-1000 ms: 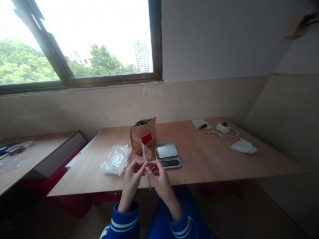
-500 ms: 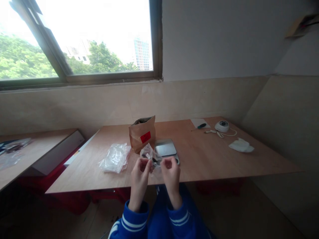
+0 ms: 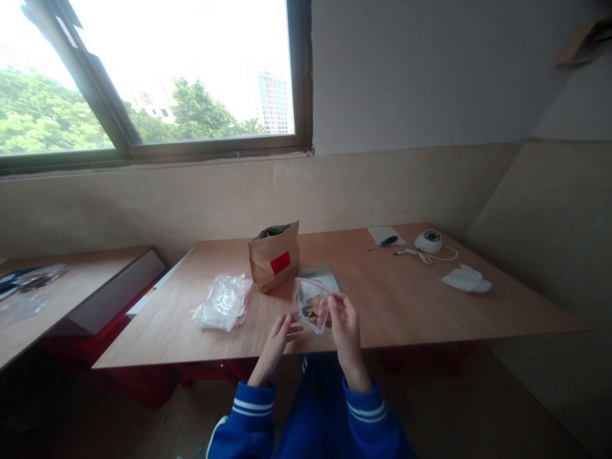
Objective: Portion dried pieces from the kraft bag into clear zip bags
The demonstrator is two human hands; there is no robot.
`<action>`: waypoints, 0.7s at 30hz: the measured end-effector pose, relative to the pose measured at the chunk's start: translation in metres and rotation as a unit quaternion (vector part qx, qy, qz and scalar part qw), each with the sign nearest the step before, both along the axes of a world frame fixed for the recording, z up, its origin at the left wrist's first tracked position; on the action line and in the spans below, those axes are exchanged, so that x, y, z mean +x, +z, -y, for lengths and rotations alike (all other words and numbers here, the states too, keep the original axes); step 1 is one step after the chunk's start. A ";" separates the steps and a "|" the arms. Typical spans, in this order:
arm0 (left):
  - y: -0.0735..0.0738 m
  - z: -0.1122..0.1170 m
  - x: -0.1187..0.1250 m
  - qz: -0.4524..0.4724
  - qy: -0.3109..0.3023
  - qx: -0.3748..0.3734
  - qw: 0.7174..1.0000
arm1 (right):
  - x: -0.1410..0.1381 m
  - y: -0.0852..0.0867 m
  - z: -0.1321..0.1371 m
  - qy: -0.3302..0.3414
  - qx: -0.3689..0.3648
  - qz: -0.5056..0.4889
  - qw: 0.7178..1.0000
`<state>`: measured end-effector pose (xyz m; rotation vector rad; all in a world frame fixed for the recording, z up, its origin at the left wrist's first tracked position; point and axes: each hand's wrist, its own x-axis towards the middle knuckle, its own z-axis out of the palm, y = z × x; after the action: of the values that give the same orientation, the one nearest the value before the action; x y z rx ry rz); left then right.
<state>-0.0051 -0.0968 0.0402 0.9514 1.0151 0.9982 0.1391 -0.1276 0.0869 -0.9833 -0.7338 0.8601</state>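
Note:
My right hand (image 3: 345,322) pinches the edge of a small clear zip bag (image 3: 310,303) with brown bits inside, holding it up over the table's near edge in front of a silver kitchen scale (image 3: 321,274). My left hand (image 3: 280,336) is just left of the bag, fingers stretched out and apart, holding nothing. A brown paper bag (image 3: 274,256) with a red label stands open behind the small bag. A pile of clear plastic bags (image 3: 222,302) lies to the left on the wooden table (image 3: 406,306).
At the table's far right lie a white round device with a cord (image 3: 429,242), a white cloth (image 3: 466,279) and a green-handled pen on paper (image 3: 386,237). A lower table (image 3: 71,293) stands to the left, a window above it.
My left hand has let go of the small bag and opened. My right hand has carried the bag right and forward, over the scale.

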 end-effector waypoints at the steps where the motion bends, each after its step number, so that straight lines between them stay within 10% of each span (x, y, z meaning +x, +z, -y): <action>1: -0.005 -0.001 0.000 0.041 -0.004 -0.019 0.999 | 0.000 0.000 -0.001 0.012 0.001 -0.018 1.000; 6: -0.010 -0.006 -0.006 0.165 -0.068 -0.046 0.983 | -0.004 -0.010 -0.007 0.025 -0.035 -0.023 0.999; 12: -0.005 -0.025 -0.025 0.119 -0.008 -0.041 0.992 | -0.004 -0.017 -0.023 -0.132 0.016 0.230 0.964; 21: -0.018 -0.073 -0.028 -0.022 0.019 0.110 0.993 | -0.003 0.006 -0.102 0.223 0.044 0.517 0.825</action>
<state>-0.0330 -0.0240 0.0227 1.1427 0.9759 1.1435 0.1363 -0.0253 0.0928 -1.1946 -1.9835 0.6185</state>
